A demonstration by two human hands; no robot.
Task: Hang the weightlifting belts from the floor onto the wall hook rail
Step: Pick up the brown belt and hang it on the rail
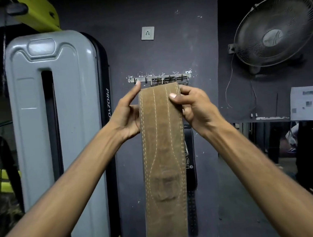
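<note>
I've got the tan belt (163, 155) hanging straight down in front of the wall, its top end right at the hook rail (159, 79), w/ metal buckles showing just above. My right hand (194, 108) pinches the top edge, thumb on front, fingers wrapped behind. My left hand (127, 117) is at the other edge, index finger stretched up toward the rail; can't tell if it grips. A black belt (190, 162) hangs behind. Grey machine cover (56, 117) at left, wall fan (276, 30) at right.
</note>
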